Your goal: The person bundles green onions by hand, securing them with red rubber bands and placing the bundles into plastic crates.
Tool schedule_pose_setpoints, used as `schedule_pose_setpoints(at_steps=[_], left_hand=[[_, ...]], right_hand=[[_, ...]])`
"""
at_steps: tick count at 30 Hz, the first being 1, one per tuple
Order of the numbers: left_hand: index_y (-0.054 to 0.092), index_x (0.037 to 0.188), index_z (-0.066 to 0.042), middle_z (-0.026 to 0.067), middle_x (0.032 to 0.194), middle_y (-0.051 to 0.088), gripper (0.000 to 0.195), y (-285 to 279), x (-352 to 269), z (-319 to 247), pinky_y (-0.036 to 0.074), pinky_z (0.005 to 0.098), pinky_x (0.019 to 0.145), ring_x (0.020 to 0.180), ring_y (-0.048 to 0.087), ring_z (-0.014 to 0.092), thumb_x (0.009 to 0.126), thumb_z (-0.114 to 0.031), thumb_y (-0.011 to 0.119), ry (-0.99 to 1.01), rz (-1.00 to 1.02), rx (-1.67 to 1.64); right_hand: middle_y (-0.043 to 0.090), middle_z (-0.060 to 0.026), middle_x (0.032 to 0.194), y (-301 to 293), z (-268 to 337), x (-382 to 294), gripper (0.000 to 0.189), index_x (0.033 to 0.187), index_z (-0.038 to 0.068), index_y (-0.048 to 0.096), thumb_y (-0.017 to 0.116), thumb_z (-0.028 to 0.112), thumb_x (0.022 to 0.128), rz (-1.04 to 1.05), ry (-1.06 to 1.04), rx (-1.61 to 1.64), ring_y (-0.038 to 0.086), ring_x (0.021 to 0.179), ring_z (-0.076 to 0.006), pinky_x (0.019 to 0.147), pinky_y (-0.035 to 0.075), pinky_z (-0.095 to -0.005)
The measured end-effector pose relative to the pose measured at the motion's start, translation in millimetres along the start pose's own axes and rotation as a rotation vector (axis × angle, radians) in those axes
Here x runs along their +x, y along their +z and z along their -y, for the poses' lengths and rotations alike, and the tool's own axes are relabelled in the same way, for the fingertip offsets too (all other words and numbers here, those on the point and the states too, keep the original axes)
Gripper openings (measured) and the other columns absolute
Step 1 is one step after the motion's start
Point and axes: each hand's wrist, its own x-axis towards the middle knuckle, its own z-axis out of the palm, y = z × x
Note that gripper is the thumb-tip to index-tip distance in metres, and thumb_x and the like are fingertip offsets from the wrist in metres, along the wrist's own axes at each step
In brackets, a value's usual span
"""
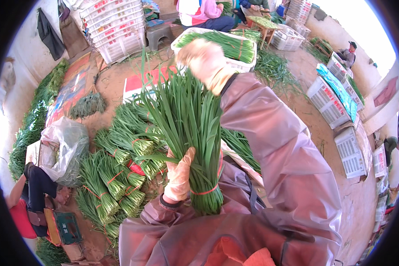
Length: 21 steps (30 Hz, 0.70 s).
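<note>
A large bundle of long green leafy stalks, like garlic chives (pixel 199 133), stands upright before me, with a red band (pixel 204 190) around its lower part. My left hand (pixel 180 174), in a pale glove, grips the bundle's left side above the band. My right hand (pixel 202 61), gloved too and blurred, is at the leaf tips at the top; whether its fingers hold any leaves cannot be told. To the left lie several smaller banded bundles of green stalks (pixel 108 198) with pale cut ends. More green stalks (pixel 241 148) lie partly hidden under my right sleeve.
A white crate of banded stalks (pixel 249 68) stands ahead. Stacked white crates (pixel 119 43) and a grey stool (pixel 159 33) are at upper left. A clear plastic bag (pixel 68 146) and a seated person (pixel 23 212) are at left. White crates (pixel 329 103) line the right; other people sit farther back.
</note>
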Motion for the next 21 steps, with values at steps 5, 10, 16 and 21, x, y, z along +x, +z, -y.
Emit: schedule_pose_setpoints(at_steps=[5, 10, 16, 21], left_hand=[[0.051, 0.122, -0.005, 0.0053, 0.11, 0.061, 0.034, 4.9, -5.6, -7.4, 0.052, 0.0316, 0.085, 0.095, 0.061, 0.016, 0.09, -0.007, 0.06, 0.013, 0.009, -0.052], [0.052, 0.121, -0.005, 0.0058, 0.109, 0.062, 0.033, 1.8, -2.3, -8.9, 0.052, 0.0327, 0.085, 0.094, 0.061, 0.016, 0.09, -0.013, 0.061, 0.019, -0.007, -0.037], [0.052, 0.122, -0.003, 0.006, 0.111, 0.061, 0.034, 5.1, 3.8, -22.3, 0.051, 0.0318, 0.084, 0.096, 0.06, 0.017, 0.089, -0.008, 0.06, -0.056, -0.024, -0.045], [0.052, 0.121, -0.002, 0.0085, 0.107, 0.062, 0.032, -27.3, 21.9, -30.5, 0.056, 0.0343, 0.076, 0.087, 0.064, 0.021, 0.09, -0.007, 0.056, -0.023, -0.256, -0.043]], right_hand=[[0.067, -0.0042, 0.087, -16.4, -30.9, 15.2, 0.022, 0.11, 0.008, 0.065, 0.051, 0.013, 0.094, 0.04, 0.333, 0.592, 0.06, 0.076, -0.0179, 0.077, 0.049, -0.0276], [0.063, -0.0119, 0.084, -12.3, -17.0, 20.6, 0.036, 0.105, 0.019, 0.068, 0.049, 0.045, 0.09, 0.471, 0.237, -0.224, 0.062, 0.08, -0.0282, 0.081, 0.047, -0.0396], [0.067, -0.0123, 0.094, -2.1, -86.8, 7.2, 0.027, 0.104, 0.003, 0.065, 0.057, 0.023, 0.088, 0.401, 0.25, -0.414, 0.066, 0.083, -0.0222, 0.078, 0.052, -0.0327], [0.068, -0.0101, 0.101, -28.4, -24.7, -69.6, 0.035, 0.118, -0.003, 0.056, 0.063, 0.012, 0.088, -0.199, 0.66, 0.777, 0.065, 0.089, -0.0158, 0.079, 0.053, -0.0286]])
